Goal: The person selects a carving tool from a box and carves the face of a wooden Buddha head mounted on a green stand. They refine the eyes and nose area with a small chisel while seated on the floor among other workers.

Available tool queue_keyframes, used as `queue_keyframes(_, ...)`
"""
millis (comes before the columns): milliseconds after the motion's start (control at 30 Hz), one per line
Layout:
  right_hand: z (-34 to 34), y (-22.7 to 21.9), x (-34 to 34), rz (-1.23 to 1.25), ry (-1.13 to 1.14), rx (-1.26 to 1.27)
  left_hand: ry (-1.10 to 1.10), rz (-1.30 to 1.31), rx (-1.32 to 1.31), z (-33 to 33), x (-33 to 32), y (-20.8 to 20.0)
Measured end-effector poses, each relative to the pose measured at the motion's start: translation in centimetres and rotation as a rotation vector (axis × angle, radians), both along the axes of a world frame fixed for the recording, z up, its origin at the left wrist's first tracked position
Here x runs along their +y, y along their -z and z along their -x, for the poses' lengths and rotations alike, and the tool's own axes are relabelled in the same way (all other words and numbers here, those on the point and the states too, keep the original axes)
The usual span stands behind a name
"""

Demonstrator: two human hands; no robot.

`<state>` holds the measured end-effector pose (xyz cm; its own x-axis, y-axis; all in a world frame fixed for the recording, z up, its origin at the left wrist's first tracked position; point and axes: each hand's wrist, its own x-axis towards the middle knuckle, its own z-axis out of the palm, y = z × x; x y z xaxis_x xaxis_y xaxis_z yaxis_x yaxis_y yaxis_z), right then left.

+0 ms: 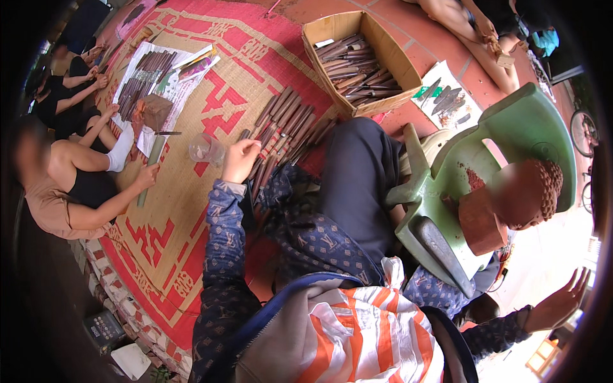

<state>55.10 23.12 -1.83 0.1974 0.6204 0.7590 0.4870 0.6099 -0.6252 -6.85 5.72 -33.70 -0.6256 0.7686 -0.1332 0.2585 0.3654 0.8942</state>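
Observation:
My left hand [240,161] is raised over the mat with its fingers curled together. What it holds, if anything, I cannot make out. Just beyond it lie rows of wooden-handled carving tools [288,121], and a clear plastic cup [206,150] stands close on its left. Far off at the lower right, my right hand [562,305] is held out with its fingers stretched and apart, touching nothing visible. Between my hands, a green plastic chair [429,167] bears a reddish-brown carved head [480,223] with knobbed curls, lying tilted on the seat.
A cardboard box [396,102] full of wooden-handled tools stands ahead. Dark blades [450,101] lie on paper beside it. On the red-and-tan mat [182,223], a seated person holds a greyish-green mallet-like stick [151,171] near a wooden block [153,112]. Another person works at upper right.

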Motion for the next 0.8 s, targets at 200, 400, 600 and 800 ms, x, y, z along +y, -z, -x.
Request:
queue_keyframes(200,-7.4,4.5,3.0,0.218,0.129,0.053,-0.014,0.162,0.114,-0.2,0.5,8.7)
queue_keyframes(400,-12.6,11.1,3.5,0.429,0.474,0.232,-0.194,0.191,0.161,2.3,2.2,9.6)
queue_keyframes(600,-19.7,20.6,0.2,0.704,0.611,0.345,-0.304,0.104,0.067,6.6,2.4,7.8)
queue_keyframes(800,-19.4,24.6,0.3,0.893,0.593,0.35,-0.202,0.187,0.038,6.4,2.6,9.6)
